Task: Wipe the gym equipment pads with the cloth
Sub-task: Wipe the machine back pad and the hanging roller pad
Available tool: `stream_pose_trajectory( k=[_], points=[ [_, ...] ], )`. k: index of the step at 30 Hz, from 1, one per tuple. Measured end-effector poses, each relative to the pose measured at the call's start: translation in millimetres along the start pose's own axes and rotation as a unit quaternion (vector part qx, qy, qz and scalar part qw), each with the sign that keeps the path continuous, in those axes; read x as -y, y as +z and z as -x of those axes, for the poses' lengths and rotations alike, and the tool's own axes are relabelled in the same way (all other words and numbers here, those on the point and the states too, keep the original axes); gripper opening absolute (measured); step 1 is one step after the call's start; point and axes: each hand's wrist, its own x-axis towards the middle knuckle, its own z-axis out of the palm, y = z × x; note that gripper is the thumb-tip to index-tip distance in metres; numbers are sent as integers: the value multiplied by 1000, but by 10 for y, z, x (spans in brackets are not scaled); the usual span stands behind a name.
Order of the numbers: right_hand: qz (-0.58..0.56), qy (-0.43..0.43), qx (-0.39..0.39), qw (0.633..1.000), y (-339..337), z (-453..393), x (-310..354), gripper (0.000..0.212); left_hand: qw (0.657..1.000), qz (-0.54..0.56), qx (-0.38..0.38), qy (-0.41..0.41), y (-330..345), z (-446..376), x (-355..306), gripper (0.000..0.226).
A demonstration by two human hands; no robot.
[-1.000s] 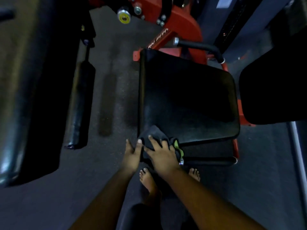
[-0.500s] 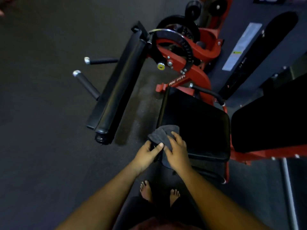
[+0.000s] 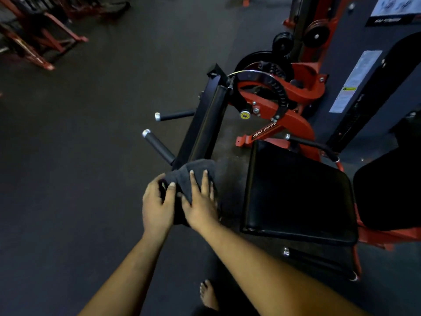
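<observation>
Soft grey cloth (image 3: 191, 176) over long roller pad (image 3: 205, 128)

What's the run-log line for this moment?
stage: wiping | cloth: on roller pad lower end | left hand: gripping cloth | right hand: pressing cloth | seat pad: untouched

Dim light – dark rubber floor (image 3: 86, 156) all round; red frames (image 3: 41, 42) stand far up-left of the hands.
</observation>
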Motion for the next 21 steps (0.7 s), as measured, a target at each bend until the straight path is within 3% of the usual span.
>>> stream_pose_trajectory(
  k=[4, 10, 21],
  points=[
    [-36, 72, -57, 995, 210, -228, 192, 76, 995, -53, 88, 16, -64, -289, 217, 57],
    [-40, 107, -52, 992, -67, -914, 243, 78, 984, -32, 163, 63, 192, -604, 156, 79],
    [-101, 77, -93, 988, -534, -2274, -87, 78, 958, -140, 228, 99, 900, -1233, -82, 69]
  ],
)
